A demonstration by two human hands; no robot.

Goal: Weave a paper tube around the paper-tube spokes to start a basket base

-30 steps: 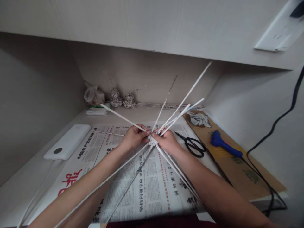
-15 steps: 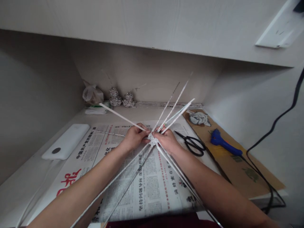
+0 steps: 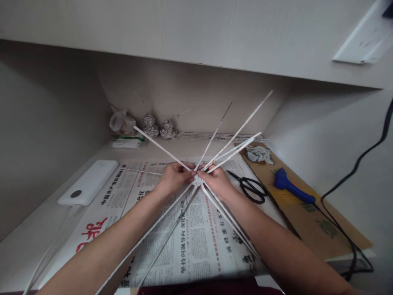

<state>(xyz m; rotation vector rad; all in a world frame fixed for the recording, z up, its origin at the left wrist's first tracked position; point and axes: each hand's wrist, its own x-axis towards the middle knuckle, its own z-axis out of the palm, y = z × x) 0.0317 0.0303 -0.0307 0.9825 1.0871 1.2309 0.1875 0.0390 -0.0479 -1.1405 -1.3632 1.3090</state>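
I'm holding both arms [image 3: 132, 223] over the worktop [image 3: 46, 229]'s near edge; my left hand [image 3: 174, 178] and right hand [image 3: 217, 181] are pinching, fingers [image 3: 179, 165] curling.

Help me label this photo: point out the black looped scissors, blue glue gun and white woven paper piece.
Black looped scissors [image 3: 242, 180], head view, pivot.
Blue glue gun [image 3: 292, 190], head view, body.
White woven paper piece [image 3: 197, 181], head view, round centre.

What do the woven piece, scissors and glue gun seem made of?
Woven piece: probably matte rolled paper, with print-like flecks along some strands.
Scissors: thin dark blades suggest metal; black handles, coated metal or plastic, unclear.
Glue gun: likely matte plastic, evenly blue.
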